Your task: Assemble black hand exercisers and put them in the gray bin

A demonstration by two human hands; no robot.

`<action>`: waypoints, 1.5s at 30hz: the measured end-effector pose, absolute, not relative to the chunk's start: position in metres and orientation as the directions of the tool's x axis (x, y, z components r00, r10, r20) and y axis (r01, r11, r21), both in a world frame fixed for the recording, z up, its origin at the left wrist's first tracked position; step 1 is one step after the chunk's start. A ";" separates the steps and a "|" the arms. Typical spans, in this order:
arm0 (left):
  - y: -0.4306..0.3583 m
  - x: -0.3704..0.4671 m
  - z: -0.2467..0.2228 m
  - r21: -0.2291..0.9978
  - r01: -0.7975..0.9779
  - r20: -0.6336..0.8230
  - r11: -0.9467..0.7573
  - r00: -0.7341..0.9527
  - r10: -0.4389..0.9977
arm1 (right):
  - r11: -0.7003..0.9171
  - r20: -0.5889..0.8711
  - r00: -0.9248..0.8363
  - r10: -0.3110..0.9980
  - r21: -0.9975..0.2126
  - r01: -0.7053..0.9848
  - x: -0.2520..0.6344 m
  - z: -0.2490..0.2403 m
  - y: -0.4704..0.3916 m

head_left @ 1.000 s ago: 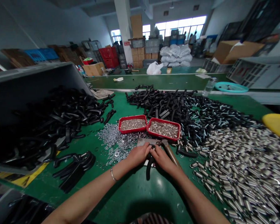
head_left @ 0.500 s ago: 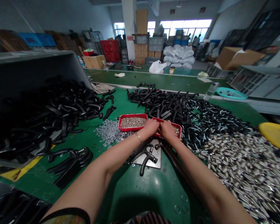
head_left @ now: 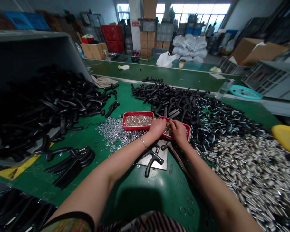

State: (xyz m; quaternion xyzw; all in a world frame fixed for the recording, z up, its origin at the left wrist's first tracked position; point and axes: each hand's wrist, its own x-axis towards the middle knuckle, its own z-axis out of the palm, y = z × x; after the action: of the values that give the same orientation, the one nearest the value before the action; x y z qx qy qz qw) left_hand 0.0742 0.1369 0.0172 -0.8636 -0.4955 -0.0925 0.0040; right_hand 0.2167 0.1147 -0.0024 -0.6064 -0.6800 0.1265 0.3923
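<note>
Two red trays of small metal parts sit side by side, the left tray and the right tray. My left hand is at the gap between them, its fingers curled at the left end of the right tray; what they hold is hidden. Over the middle of that same tray is my right hand, fingers bent down and pressed together at the small parts. Nearer me, a black handle assembly lies on a metal plate, beside a hammer.
Silver nuts lie left of the trays. Black handles spill from a grey crate. Behind are black parts; to the right are metal sleeves and a yellow lid. Several black handles are stacked at left.
My right hand has moved right, away from my left hand, uncovering parts in the right tray. The whole view has shifted slightly, with the background higher.
</note>
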 end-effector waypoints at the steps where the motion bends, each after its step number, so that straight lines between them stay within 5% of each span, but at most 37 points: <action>1: 0.137 0.075 0.018 0.085 0.858 0.156 -0.507 0.491 0.857 | 0.223 0.384 0.072 0.921 -0.669 0.709 0.218 -0.001 0.114; 13: 0.136 0.076 0.017 0.213 0.863 0.165 -0.458 0.430 0.887 | 0.178 0.162 -0.080 0.984 -0.805 0.565 0.239 0.017 0.038; 22: 0.140 0.047 0.020 0.495 0.746 0.251 -0.444 0.367 0.896 | 0.216 0.109 -0.217 0.970 -0.795 0.567 0.223 0.014 0.021; 25: 0.132 0.039 0.021 0.702 0.556 0.276 -0.444 0.363 0.890 | 0.164 0.053 -0.209 0.976 -0.813 0.559 0.211 0.009 0.025; 29: 0.100 0.018 0.012 0.919 0.224 0.253 -0.326 0.302 0.919 | 0.279 0.109 -0.284 0.953 -0.685 0.673 0.199 0.002 0.033; 34: 0.057 -0.016 -0.005 0.993 0.102 0.039 -0.062 0.219 0.975 | 0.326 0.114 -0.318 0.941 -0.545 0.772 0.193 -0.004 0.035; 38: 0.037 -0.031 -0.014 0.992 0.121 -0.049 0.022 0.221 0.974 | 0.349 0.112 -0.333 0.936 -0.409 0.843 0.188 -0.002 0.030; 45: 0.021 -0.019 -0.019 0.820 0.481 0.183 -0.310 0.292 0.939 | 0.517 0.077 -0.517 0.853 0.020 0.856 0.172 0.004 0.026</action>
State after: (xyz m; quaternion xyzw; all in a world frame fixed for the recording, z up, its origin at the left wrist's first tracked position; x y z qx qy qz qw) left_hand -0.0190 0.0210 -0.0193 -0.7321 -0.4847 -0.3449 -0.3319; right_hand 0.1723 0.0257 0.0039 -0.4908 -0.8704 -0.0277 0.0285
